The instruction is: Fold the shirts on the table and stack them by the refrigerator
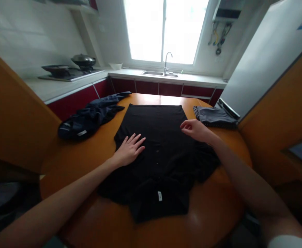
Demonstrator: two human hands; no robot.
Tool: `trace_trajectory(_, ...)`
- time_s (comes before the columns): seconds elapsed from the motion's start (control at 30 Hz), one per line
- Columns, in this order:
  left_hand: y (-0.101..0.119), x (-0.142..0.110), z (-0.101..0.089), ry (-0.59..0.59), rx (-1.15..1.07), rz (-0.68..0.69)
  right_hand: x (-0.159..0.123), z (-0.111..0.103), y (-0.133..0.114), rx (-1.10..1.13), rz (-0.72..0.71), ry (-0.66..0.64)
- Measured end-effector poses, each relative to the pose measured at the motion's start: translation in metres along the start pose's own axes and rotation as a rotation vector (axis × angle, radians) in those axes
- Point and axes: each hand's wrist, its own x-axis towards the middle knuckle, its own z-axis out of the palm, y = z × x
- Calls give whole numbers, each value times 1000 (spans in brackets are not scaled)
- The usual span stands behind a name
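Note:
A black buttoned shirt (156,134) lies spread on the round wooden table, its hem at the far side and its collar with a white label towards me. My left hand (129,150) rests flat on the shirt's left half, fingers spread. Over the right edge of the shirt is my right hand (195,130), its fingers curled together. Whether those fingers pinch any cloth is hidden. The shirt's right sleeve is bunched beneath my right forearm.
A crumpled dark navy garment (91,115) lies at the table's left. Folded grey and black clothes (217,116) sit at the far right. The wooden table (205,203) is near a counter with a sink (153,73) and a stove with pans (83,60). A refrigerator (267,51) stands on the right.

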Motion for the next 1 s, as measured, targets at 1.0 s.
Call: trace_trajectory(1.0, -10, 4, -3, -66, -22, 39, -60, -34, 91, -113, 452, -321)
